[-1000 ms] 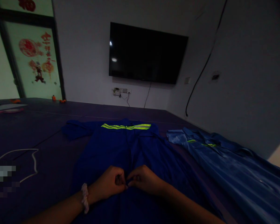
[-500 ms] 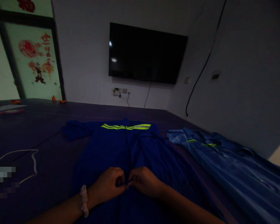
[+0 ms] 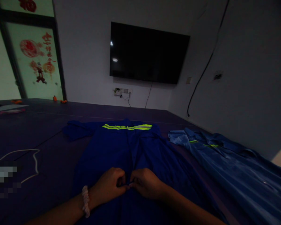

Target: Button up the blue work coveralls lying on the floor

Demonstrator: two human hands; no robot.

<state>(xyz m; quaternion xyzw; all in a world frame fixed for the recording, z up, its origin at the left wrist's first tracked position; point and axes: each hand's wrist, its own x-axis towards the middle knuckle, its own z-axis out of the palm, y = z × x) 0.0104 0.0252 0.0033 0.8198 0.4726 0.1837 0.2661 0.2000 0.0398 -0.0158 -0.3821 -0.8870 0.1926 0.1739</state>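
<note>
Garment point(image 3: 103, 153), dark blue, lies spread on the purple surface point(image 3: 49, 134) in the head view. Left-hand grip point(image 3: 110, 184) and right-hand grip point(image 3: 148, 183) pinch its front opening. Cloth judged light, limp, easily creased; best held by both front edges. Whether a fastener lies between the fingertips: cannot tell, too dark. Lower end cut off by the frame.

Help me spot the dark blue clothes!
Find the big black screen on the wall. Below it, the dark blue garment lies on the purple surface. It's deeper blue than the paler garment at right, with a longer yellow-green band.
</note>
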